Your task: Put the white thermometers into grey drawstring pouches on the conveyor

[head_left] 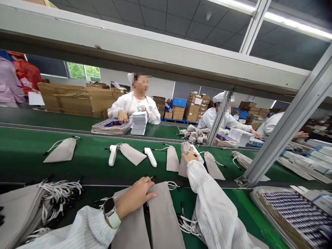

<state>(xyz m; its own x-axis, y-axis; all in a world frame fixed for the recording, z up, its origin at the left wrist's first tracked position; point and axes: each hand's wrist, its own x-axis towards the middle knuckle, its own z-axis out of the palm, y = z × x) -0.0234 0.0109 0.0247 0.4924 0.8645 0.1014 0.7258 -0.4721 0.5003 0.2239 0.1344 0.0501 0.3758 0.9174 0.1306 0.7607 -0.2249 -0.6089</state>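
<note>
While my left hand (136, 197) rests flat, fingers loosely spread, on a grey pouch (162, 214) at the near bench edge, my right hand (188, 155) grips a filled pouch (184, 152) (drawstring trailing) out on the green conveyor belt (88, 160), just beside a white device (150, 157).

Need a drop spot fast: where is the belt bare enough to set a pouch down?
Bare belt lies between the far-left pouch and the white device. It is crowded around the right hand, where pouches lie close together. The left hand rests on a stack of pouches.
</note>
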